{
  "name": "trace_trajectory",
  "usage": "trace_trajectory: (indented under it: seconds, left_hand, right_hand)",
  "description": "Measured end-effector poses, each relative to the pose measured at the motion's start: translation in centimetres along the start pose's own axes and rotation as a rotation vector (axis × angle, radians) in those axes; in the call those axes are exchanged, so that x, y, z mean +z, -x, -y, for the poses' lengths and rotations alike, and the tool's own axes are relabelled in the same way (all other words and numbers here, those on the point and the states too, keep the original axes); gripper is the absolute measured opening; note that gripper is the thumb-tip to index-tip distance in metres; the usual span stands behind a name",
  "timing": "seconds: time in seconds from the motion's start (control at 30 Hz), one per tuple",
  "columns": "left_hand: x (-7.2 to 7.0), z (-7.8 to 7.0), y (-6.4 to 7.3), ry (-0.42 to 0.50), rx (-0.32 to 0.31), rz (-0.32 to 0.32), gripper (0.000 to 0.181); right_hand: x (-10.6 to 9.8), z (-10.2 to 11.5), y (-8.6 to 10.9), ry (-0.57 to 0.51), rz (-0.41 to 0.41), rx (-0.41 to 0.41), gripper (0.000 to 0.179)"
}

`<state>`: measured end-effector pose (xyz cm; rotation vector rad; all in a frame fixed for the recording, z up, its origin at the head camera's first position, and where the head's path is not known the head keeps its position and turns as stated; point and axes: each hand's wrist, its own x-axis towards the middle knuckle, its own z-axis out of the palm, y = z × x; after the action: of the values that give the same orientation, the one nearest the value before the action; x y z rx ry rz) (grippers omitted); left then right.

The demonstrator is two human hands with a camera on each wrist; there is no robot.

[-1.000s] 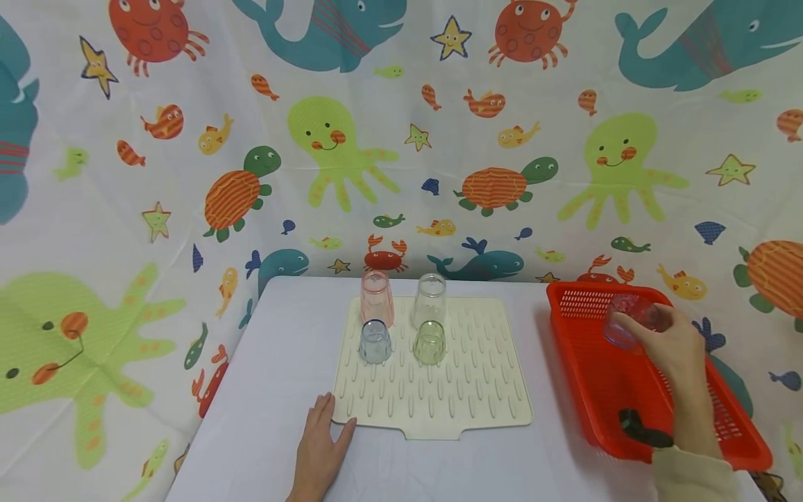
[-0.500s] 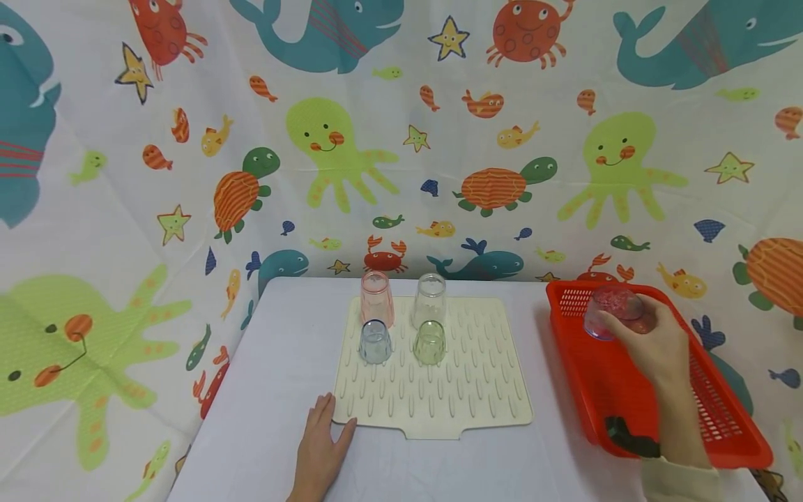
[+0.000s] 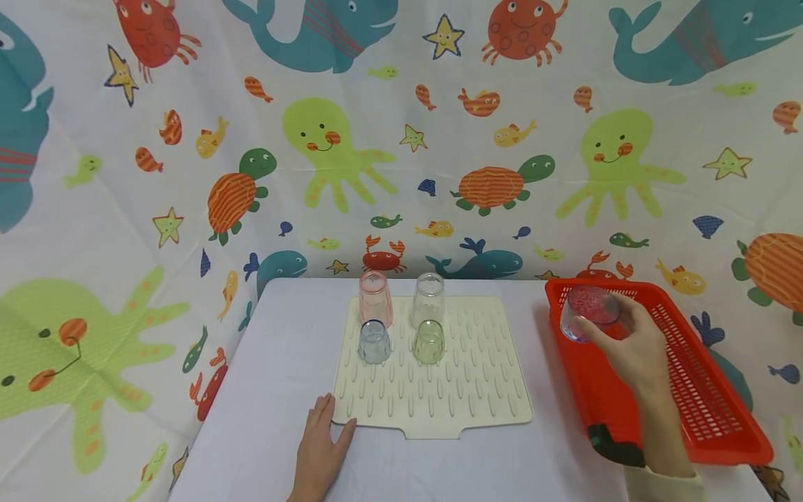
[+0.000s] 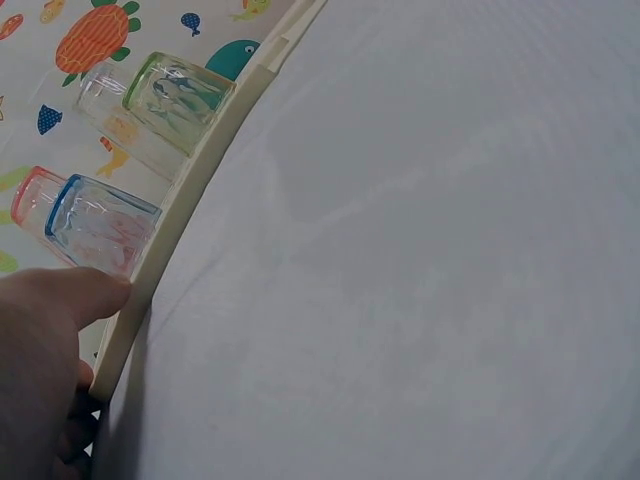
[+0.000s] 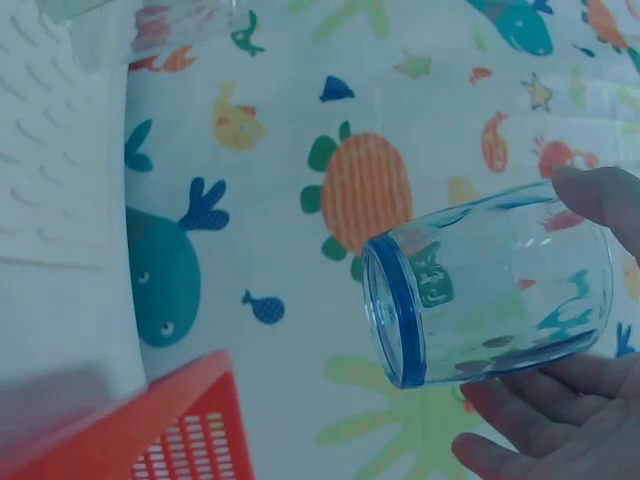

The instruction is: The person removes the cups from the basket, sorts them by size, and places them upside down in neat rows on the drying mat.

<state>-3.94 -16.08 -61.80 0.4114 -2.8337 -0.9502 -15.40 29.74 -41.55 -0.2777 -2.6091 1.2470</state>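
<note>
My right hand (image 3: 636,348) holds a clear glass tumbler (image 3: 583,314) above the left side of the red basket. In the right wrist view the tumbler (image 5: 490,290) has a blue ring at one end, with thumb and fingers on opposite sides of its other end. At the front left corner of a cream ridged drainer board (image 3: 483,376), my left hand (image 3: 320,450) lies with fingers extended, touching the edge. On the board stand a tall pink glass (image 3: 375,300), a tall clear glass (image 3: 429,300), a short blue glass (image 3: 374,343) and a short green glass (image 3: 429,343).
The red slotted plastic basket (image 3: 709,376) sits on the white-covered table (image 3: 295,335), right of the board. A cloth backdrop (image 3: 389,188) printed with sea animals hangs behind and at the sides. The glasses occupy the board's back left part.
My right hand has moved left with the tumbler, from over the middle of the basket to its left side. The left hand and the glasses on the board have stayed put.
</note>
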Motion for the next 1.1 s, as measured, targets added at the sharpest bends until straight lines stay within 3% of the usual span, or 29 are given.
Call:
trace_trajectory:
  seconds: [0.67, 1.1]
  left_hand:
    - [0.0, -0.1, -0.1, -0.019, -0.010, 0.013, 0.074]
    - [-0.2, -0.5, 0.0, -0.033, -0.025, 0.007, 0.074]
  right_hand:
    - [2.2, 1.8, 2.8, 0.049, 0.016, -0.240, 0.080]
    - [3.9, 3.2, 4.6, 0.007, 0.095, -0.340, 0.082]
